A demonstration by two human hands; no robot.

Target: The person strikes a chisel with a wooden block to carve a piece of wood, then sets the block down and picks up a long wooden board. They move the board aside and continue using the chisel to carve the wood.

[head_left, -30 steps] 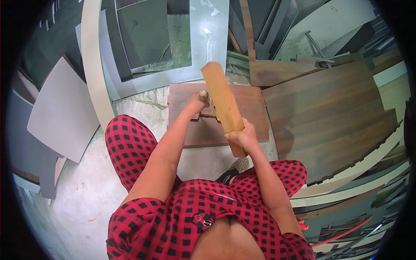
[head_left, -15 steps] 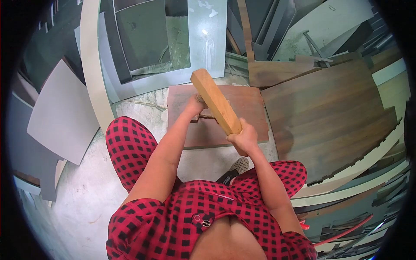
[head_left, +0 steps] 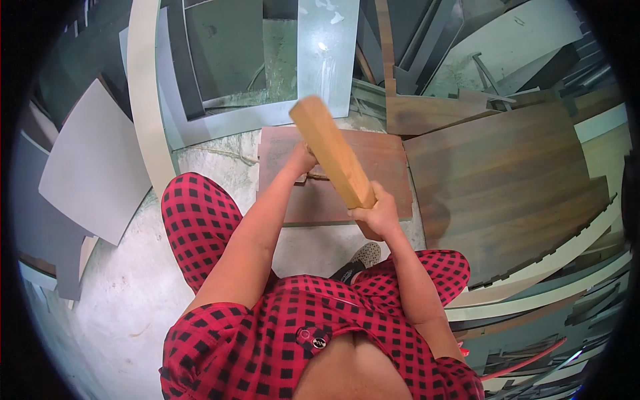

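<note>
My right hand is closed around the lower end of a thick wooden block, which is raised and slants up to the left. Beneath it a reddish-brown board lies flat on the floor. My left hand is over this board, close to the block's upper part. Its fingers are partly covered by the block, and what they hold cannot be made out. Just below the left hand, a small brown piece rests on the board, mostly hidden by the block.
A large brown wood panel lies at the right. White-edged frames and panels stand in front. A pale grey panel leans at the left beside a curved cream strip. Offcuts and a red rod are at the lower right.
The upper end of the wooden block has shifted slightly up and to the left. The view has moved a little; both hands stay in nearly the same places.
</note>
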